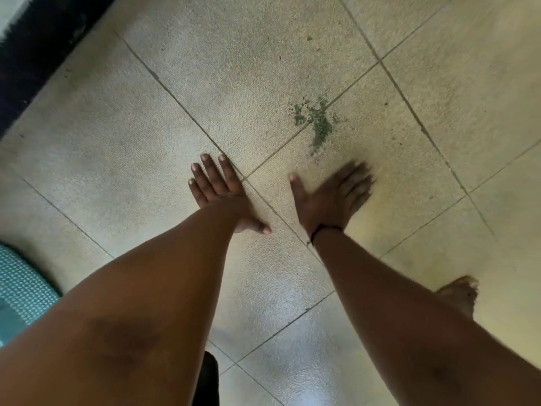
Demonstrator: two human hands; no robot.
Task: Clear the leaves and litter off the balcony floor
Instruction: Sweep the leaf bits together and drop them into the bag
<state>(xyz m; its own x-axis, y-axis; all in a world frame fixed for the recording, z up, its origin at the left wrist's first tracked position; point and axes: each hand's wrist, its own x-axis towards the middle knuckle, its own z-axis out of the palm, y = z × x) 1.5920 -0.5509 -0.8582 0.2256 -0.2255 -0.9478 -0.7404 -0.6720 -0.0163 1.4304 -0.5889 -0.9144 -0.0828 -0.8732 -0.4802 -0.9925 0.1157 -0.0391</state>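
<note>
A small heap of crumbled green leaf bits [317,121] lies on the beige tiled floor [117,148], across a grout line. Both my arms reach forward over the floor. My left hand [219,189] is flat with straight fingers, palm down, left of the heap and nearer to me. My right hand [333,194] is spread open with its fingers blurred, just below the heap. Neither hand holds anything. A few tiny dark specks dot the tiles around the heap.
A dark strip [38,45] runs along the far left edge of the floor. A teal patterned object [20,291] shows at the left edge. My bare foot [459,294] stands at the right. A dark object [209,379] sits at the bottom between my arms.
</note>
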